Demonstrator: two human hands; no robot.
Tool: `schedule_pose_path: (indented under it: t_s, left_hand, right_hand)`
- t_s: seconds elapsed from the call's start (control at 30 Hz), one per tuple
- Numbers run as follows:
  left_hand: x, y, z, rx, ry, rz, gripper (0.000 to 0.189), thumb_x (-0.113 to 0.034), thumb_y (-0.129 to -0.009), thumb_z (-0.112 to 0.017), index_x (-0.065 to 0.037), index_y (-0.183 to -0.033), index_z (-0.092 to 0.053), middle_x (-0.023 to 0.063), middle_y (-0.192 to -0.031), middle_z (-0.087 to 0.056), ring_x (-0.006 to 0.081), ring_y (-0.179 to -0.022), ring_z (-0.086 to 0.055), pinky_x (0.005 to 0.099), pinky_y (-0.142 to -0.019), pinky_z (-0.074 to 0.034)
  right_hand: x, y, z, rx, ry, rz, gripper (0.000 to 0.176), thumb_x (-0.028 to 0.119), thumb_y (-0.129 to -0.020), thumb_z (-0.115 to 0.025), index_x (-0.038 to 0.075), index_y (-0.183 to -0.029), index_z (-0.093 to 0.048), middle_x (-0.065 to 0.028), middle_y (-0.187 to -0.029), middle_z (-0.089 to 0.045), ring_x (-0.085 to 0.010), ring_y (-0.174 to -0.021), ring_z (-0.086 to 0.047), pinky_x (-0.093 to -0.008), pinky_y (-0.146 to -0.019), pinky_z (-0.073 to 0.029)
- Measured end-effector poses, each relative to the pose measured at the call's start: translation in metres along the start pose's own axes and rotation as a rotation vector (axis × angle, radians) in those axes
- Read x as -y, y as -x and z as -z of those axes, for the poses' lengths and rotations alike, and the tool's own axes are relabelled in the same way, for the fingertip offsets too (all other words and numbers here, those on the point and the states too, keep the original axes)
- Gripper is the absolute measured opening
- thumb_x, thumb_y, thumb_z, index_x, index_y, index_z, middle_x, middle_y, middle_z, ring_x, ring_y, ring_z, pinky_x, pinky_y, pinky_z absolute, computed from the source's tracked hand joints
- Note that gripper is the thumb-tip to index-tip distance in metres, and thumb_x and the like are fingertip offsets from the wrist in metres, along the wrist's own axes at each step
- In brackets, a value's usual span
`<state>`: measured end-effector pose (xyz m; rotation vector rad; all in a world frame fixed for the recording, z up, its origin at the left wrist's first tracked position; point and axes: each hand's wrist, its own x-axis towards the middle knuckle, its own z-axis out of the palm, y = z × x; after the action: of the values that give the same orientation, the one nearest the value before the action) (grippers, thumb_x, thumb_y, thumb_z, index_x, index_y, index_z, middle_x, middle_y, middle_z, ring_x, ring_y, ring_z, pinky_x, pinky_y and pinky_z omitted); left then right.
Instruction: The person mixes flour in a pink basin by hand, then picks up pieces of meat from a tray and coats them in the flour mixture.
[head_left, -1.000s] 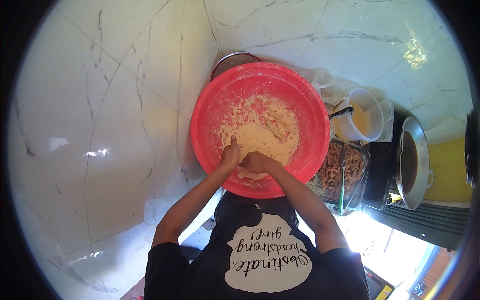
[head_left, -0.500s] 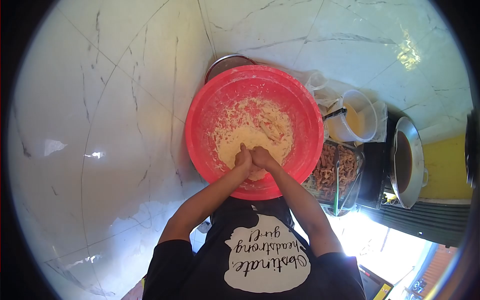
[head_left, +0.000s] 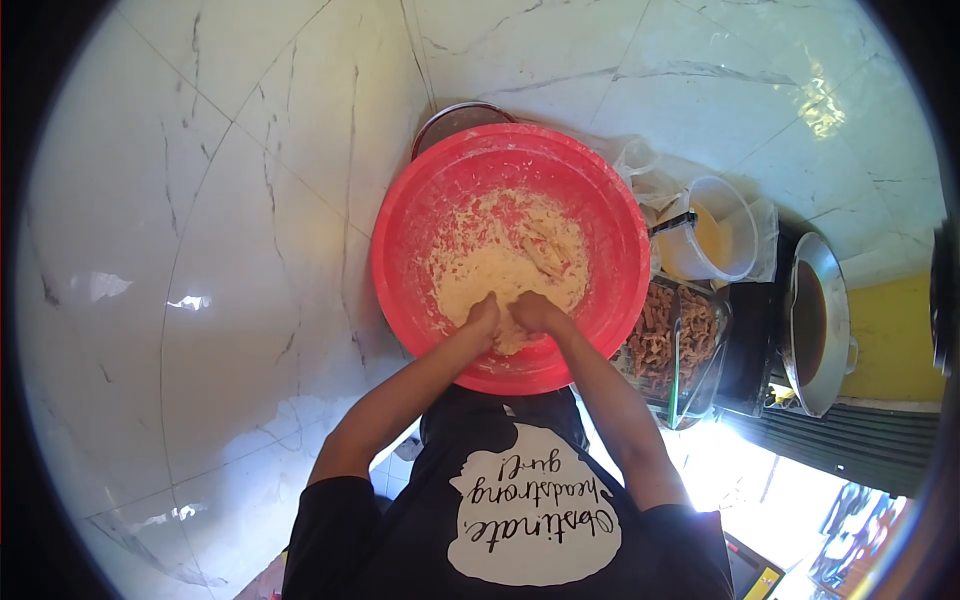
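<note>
A wide red basin (head_left: 400, 240) holds pale flour (head_left: 475, 272), some of it scattered thinly up the inner wall. Several flour-coated strips (head_left: 546, 250) lie together in the right part of the flour. Near the basin's front side, my left hand (head_left: 484, 318) is down in the flour with its fingers curled. Just to its right, my right hand (head_left: 534, 314) is also closed, knuckles up, fingertips pointing down into the flour. A small gap separates the two hands. Whatever lies between the fingers is hidden from above.
Right of the basin are a clear tub (head_left: 735, 235) of yellowish liquid with a dark handle on its rim, and a glass tray (head_left: 712, 372) of brown strips. Farther right stands a metal pan (head_left: 832, 365) of dark liquid. Marbled tile walls (head_left: 270, 200) rise behind and left.
My two hands, earlier pressed together over the flour, have drawn slightly apart. The right hand has moved a little to the right. The coated strips stay where they were.
</note>
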<state>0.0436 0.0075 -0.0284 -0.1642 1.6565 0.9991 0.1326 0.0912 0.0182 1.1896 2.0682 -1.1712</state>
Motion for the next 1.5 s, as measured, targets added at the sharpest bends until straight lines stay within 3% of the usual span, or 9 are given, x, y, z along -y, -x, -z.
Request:
schedule_pose_path:
  t_s: [0.27,0.43,0.47,0.77,0.9,1.07,1.23,1.4,1.5]
  left_hand:
    - [-0.039,0.047,0.018,0.205,-0.030,-0.280,0.027,-0.024,-0.089,-0.044,-0.002,-0.102,-0.052,0.0078,-0.086,-0.058,0.0167,-0.070,-0.057,0.0303,-0.056,-0.048]
    - [-0.029,0.028,0.049,0.333,-0.370,-0.378,0.033,0.005,-0.071,-0.060,0.000,-0.103,-0.054,0.0092,-0.085,-0.059,0.0168,-0.071,-0.060,0.0270,-0.056,-0.049]
    - [-0.026,0.023,0.049,0.332,-0.371,-0.378,0.033,0.005,-0.071,-0.060,0.000,-0.103,-0.054,0.0092,-0.085,-0.059,0.0168,-0.071,-0.060,0.0270,-0.056,-0.049]
    - [-0.035,0.038,0.045,0.093,-0.548,-0.528,0.041,0.003,-0.069,-0.060,-0.004,-0.109,-0.053,0.0136,-0.091,-0.061,0.0221,-0.078,-0.062,0.0324,-0.064,-0.050]
    - [-0.030,0.024,0.051,-0.085,-0.699,-0.757,0.039,-0.003,-0.071,-0.056,-0.006,-0.110,-0.054,0.0173,-0.099,-0.059,0.0305,-0.093,-0.057,0.0397,-0.080,-0.045]
    - [-0.057,0.068,0.050,-0.156,-1.276,-0.706,0.039,-0.006,-0.072,-0.055,-0.010,-0.110,-0.056,0.0152,-0.109,-0.053,0.0295,-0.107,-0.048,0.0455,-0.094,-0.034]
    - [-0.044,0.056,0.044,0.112,-1.700,-1.018,0.032,-0.010,-0.066,-0.065,-0.011,-0.098,-0.061,0.0115,-0.111,-0.048,0.0274,-0.115,-0.037,0.0545,-0.101,-0.019]
    - [-0.041,0.051,0.036,0.014,-1.883,-1.078,0.021,-0.011,-0.071,-0.060,-0.011,-0.092,-0.063,0.0120,-0.104,-0.049,0.0289,-0.111,-0.039,0.0596,-0.100,-0.017]
    - [-0.042,0.052,0.034,0.029,-1.959,-1.079,0.018,-0.010,-0.073,-0.056,-0.011,-0.090,-0.064,0.0118,-0.100,-0.051,0.0283,-0.109,-0.041,0.0617,-0.099,-0.016]
  right_hand:
    - [0.000,0.020,0.030,0.020,-0.744,0.123,0.030,0.023,-0.084,-0.049,-0.001,-0.099,-0.059,-0.0079,-0.077,-0.059,-0.0167,-0.069,-0.057,-0.0283,-0.060,-0.046]
    - [-0.026,0.022,0.043,0.011,-0.135,0.148,0.028,0.014,-0.074,-0.063,0.001,-0.098,-0.059,-0.0085,-0.078,-0.060,-0.0160,-0.069,-0.057,-0.0286,-0.061,-0.047]
    - [-0.029,0.016,0.041,-0.085,0.098,0.109,0.030,0.012,-0.070,-0.067,0.001,-0.097,-0.060,-0.0098,-0.080,-0.061,-0.0172,-0.071,-0.059,-0.0292,-0.063,-0.048]
    - [-0.039,0.008,0.035,-0.293,-0.059,0.162,0.029,0.011,-0.065,-0.070,0.002,-0.091,-0.062,-0.0165,-0.089,-0.063,-0.0265,-0.086,-0.061,-0.0324,-0.077,-0.048]
    - [-0.036,0.012,0.039,-0.072,-0.482,0.096,0.030,0.009,-0.065,-0.068,0.002,-0.094,-0.061,-0.0173,-0.090,-0.063,-0.0277,-0.090,-0.060,-0.0325,-0.079,-0.047]
    - [-0.023,0.027,0.041,-0.468,-0.010,0.208,0.033,0.007,-0.068,-0.067,-0.001,-0.100,-0.059,-0.0124,-0.087,-0.064,-0.0179,-0.078,-0.062,-0.0289,-0.071,-0.049]
    - [-0.049,-0.008,0.030,-0.232,-0.403,0.244,0.033,0.010,-0.070,-0.067,-0.001,-0.100,-0.059,-0.0107,-0.084,-0.064,-0.0166,-0.076,-0.062,-0.0284,-0.068,-0.048]
    - [-0.021,0.030,0.050,-0.211,-0.289,0.206,0.032,0.006,-0.076,-0.060,0.000,-0.107,-0.056,-0.0049,-0.087,-0.065,-0.0149,-0.077,-0.063,-0.0259,-0.062,-0.050]
    - [-0.016,0.035,0.053,-0.103,-0.690,0.102,0.030,0.007,-0.078,-0.058,0.001,-0.107,-0.055,-0.0038,-0.087,-0.065,-0.0143,-0.076,-0.063,-0.0258,-0.061,-0.049]
